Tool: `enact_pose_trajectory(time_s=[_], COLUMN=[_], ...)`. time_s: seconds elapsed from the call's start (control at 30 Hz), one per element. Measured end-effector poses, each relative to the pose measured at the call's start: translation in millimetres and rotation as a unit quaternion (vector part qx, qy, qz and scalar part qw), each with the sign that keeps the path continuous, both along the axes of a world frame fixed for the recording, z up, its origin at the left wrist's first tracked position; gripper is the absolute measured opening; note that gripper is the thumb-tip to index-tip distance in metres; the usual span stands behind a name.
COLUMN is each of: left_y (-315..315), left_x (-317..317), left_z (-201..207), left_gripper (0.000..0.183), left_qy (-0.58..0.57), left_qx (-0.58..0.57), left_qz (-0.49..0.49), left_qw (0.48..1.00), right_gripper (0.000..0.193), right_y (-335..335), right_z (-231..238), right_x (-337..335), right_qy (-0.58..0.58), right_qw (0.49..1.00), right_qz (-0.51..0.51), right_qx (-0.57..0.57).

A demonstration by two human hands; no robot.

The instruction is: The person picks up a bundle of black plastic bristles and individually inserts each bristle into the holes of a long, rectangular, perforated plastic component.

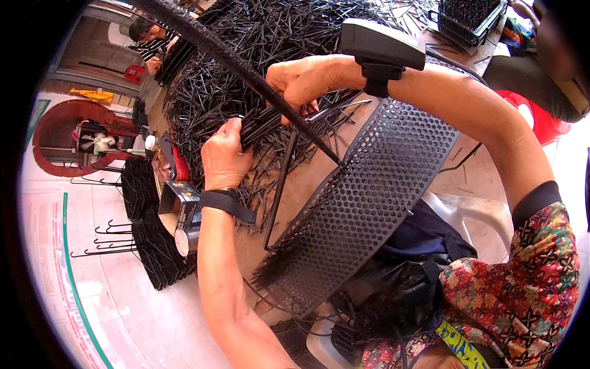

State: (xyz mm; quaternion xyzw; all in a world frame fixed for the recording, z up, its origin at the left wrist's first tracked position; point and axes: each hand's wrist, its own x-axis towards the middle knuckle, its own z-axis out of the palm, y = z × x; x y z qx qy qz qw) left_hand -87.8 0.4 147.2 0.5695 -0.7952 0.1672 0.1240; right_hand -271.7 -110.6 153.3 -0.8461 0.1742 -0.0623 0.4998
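Note:
My left hand (226, 155) is closed round one end of a small bundle of thin black strips (259, 128). At the bundle's other end, my right hand (300, 85) has its fingers curled in on the strips; a dark bar partly hides the fingertips. Close by the right fingers lies a thin shiny rod-like piece (337, 109), its kind unclear. Behind both hands spreads a big heap of loose black strips (246, 55). Nearer to me, a black perforated panel (375, 190) slants from lower left to upper right, below the right forearm.
A dark diagonal bar (227, 49) crosses in front of the hands. At left stand an open small box (178, 200), a can (186, 241) and stacked black racks with hooks (153, 246). Another person (153, 43) sits far left. A black crate (470, 21) stands far right, near a red container (541, 120).

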Motion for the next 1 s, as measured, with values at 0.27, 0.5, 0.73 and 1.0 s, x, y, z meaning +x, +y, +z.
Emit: enact_pose_trajectory(time_s=[0.27, 0.5, 0.73, 1.0], left_y=[-1.2, -13.6, -22.2, -15.1], left_x=[13.8, 14.6, 10.5, -7.6], left_z=[-8.3, -4.0, -6.4, -2.1], left_gripper=[0.029, 0.009, 0.02, 0.031], left_qy=[0.17, 0.683, 0.883, 0.889], left_qx=[0.069, 0.052, 0.186, 0.175], left_qz=[0.118, 0.111, 0.015, -0.015], left_qw=[0.976, 0.72, 0.431, 0.424], right_gripper=[0.014, 0.02, 0.016, 0.018], right_y=[-27.6, -17.2, 4.1, 13.3], right_z=[13.9, 10.1, 29.6, 13.4], right_x=[-38.7, -19.7, 16.6, 53.8], right_qy=[-0.032, -0.185, -0.259, -0.131], right_qw=[0.999, 0.941, 0.884, 0.976], right_qz=[-0.023, -0.222, -0.261, -0.07], right_qx=[-0.024, 0.176, 0.29, -0.161])
